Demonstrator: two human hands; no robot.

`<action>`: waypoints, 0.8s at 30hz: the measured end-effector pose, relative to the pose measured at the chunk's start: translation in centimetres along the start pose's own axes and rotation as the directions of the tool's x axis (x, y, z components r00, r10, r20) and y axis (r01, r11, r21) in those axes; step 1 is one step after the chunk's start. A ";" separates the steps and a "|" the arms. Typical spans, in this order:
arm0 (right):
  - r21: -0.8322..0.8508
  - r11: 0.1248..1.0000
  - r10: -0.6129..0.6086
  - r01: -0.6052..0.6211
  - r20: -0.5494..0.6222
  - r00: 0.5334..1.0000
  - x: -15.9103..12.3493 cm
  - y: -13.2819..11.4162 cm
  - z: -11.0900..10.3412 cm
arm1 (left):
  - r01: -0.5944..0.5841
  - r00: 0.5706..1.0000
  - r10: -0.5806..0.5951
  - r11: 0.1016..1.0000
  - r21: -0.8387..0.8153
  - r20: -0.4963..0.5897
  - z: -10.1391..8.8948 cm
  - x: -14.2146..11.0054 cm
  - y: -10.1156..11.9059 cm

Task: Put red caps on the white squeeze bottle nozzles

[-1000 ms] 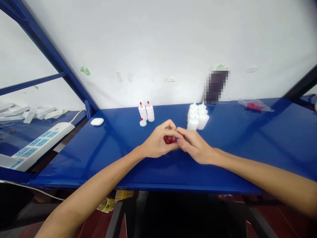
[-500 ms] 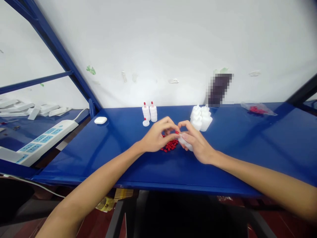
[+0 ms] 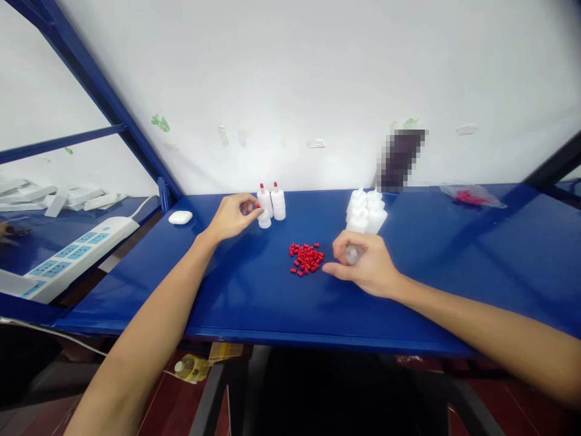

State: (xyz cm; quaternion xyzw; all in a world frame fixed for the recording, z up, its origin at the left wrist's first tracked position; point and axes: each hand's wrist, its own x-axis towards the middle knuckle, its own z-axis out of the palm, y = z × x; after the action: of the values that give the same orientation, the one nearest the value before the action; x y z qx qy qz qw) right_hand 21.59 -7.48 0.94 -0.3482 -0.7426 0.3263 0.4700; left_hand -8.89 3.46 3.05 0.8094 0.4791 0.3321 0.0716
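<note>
My left hand (image 3: 233,216) is at the stacks of white nozzle caps with red tips (image 3: 278,206), left of centre. Its thumb and fingertips pinch a red-tipped nozzle cap (image 3: 264,214) on the front, shorter stack; whether it is being gripped firmly is hard to see. Right of centre, my right hand (image 3: 365,261) curls around a translucent white nozzle cap (image 3: 353,254), its pointed end facing up. Between the hands, a pile of small red tip covers (image 3: 307,258) lies on the blue table (image 3: 272,303). Behind my right hand stand several stacked white nozzle caps (image 3: 367,211) without red tips.
A plastic bag with red pieces (image 3: 472,195) lies at the back right. At the back left sits a white rounded case (image 3: 180,217). A white power strip (image 3: 84,254) is on the neighbouring shelf. The white wall (image 3: 281,91) bounds the table's rear.
Both hands were together over the red pile, at a nozzle cap. My left hand has moved left to the front stack with a red-tipped cap; my right hand now holds a bare one, uncovering the pile.
</note>
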 end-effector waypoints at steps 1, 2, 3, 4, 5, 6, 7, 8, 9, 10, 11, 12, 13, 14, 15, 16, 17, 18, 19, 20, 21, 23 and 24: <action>-0.002 1.000 -0.025 0.025 0.001 1.000 -0.1 0.0 -0.1 | 0.001 1.000 -0.001 1.000 0.002 0.029 0.2 0.0 0.0; 0.011 0.999 -0.049 0.048 0.002 0.999 -0.3 0.1 -0.2 | 0.001 0.999 -0.001 1.000 -0.002 0.050 0.3 0.0 0.0; 0.034 0.997 -0.062 0.062 0.005 0.998 -0.4 0.2 -0.3 | 0.000 0.998 0.001 1.000 -0.010 0.057 0.5 -0.1 0.0; 0.058 0.996 -0.065 0.065 0.008 0.998 -0.5 0.3 -0.4 | -0.002 0.999 0.003 1.000 -0.019 0.049 0.5 -0.1 0.0; 0.080 0.995 -0.060 0.058 0.012 0.998 -0.5 0.5 -0.4 | -0.003 1.000 0.004 1.000 -0.026 0.030 0.6 -0.1 -0.1; 0.096 0.994 -0.047 0.045 0.016 0.999 -0.5 0.6 -0.4 | -0.006 1.000 0.006 1.000 -0.030 0.013 0.6 -0.1 -0.1; 0.107 0.994 -0.031 0.029 0.024 0.999 -0.5 0.7 -0.4 | -0.010 1.000 0.010 0.999 -0.031 0.004 0.6 -0.1 -0.1; 0.116 0.993 -0.018 0.014 0.038 0.999 -0.4 0.8 -0.4 | -0.017 1.000 0.017 0.999 -0.027 0.002 0.6 -0.2 -0.1; 0.124 0.992 -0.004 -0.003 0.049 0.999 -0.4 0.9 -0.4 | -0.026 1.000 0.026 1.000 -0.016 -0.002 0.5 -0.2 -0.1; 0.135 0.991 0.014 -0.021 0.055 0.998 -0.3 1.0 -0.3 | -0.037 0.999 0.037 0.999 0.002 -0.016 0.5 -0.3 0.0; 0.147 0.988 0.034 -0.042 0.057 0.998 -0.2 1.0 -0.3 | -0.048 0.998 0.049 0.999 0.023 -0.044 0.5 -0.4 0.3; 0.163 0.985 0.053 -0.062 0.056 0.997 -0.1 1.1 -0.2 | -0.061 0.995 0.065 0.997 0.044 -0.077 0.6 -0.5 0.7; 0.183 0.980 0.070 -0.078 0.051 0.996 0.0 1.1 -0.2 | -0.080 0.992 0.086 0.995 0.060 -0.098 0.8 -0.6 1.3; 0.209 0.974 0.084 -0.091 0.042 0.996 0.2 1.2 -0.1 | -0.107 0.990 0.113 0.992 0.070 -0.083 1.0 -0.7 2.1; 0.237 0.966 0.096 -0.100 0.032 0.995 0.2 1.2 0.0 | -0.146 0.988 0.149 0.987 0.070 -0.029 1.4 -0.7 3.0; 0.264 0.958 0.106 -0.108 0.022 0.994 0.3 1.2 0.0 | -0.197 0.979 0.193 0.978 0.061 0.069 1.9 -0.7 4.1; 0.285 0.951 0.116 -0.116 0.015 0.993 0.4 1.2 0.1 | -0.248 0.952 0.237 0.968 0.039 0.195 2.4 -0.5 5.2; 0.302 0.945 0.125 -0.122 0.009 0.992 0.4 1.2 0.2 | -0.303 0.907 0.286 0.953 0.006 0.308 2.9 -0.3 6.2; 0.315 0.940 0.132 -0.128 0.006 0.991 0.4 1.2 0.2 | -0.343 0.866 0.325 0.939 -0.023 0.380 3.5 0.1 7.1; 0.325 0.936 0.138 -0.132 0.007 0.990 0.4 1.1 0.2 | -0.366 0.834 0.347 0.930 -0.040 0.428 3.9 0.5 7.8; 0.333 0.933 0.141 -0.137 0.010 0.990 0.3 1.1 0.2 | -0.379 0.811 0.355 0.924 -0.044 0.465 4.3 1.1 8.4; 0.340 0.929 0.148 -0.147 0.023 0.989 0.2 0.9 0.2 | -0.384 0.780 0.343 0.923 -0.032 0.523 4.8 2.2 9.0; 0.335 0.930 0.150 -0.153 0.033 0.988 0.1 0.9 0.1 | -0.381 0.766 0.331 0.924 -0.025 0.551 5.0 2.8 9.2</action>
State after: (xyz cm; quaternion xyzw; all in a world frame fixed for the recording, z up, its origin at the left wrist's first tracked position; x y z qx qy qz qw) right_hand 21.62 -6.96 0.22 -0.3177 -0.6485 0.4849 0.4934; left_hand 1.72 1.90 4.44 0.9483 0.2903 0.0740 0.1049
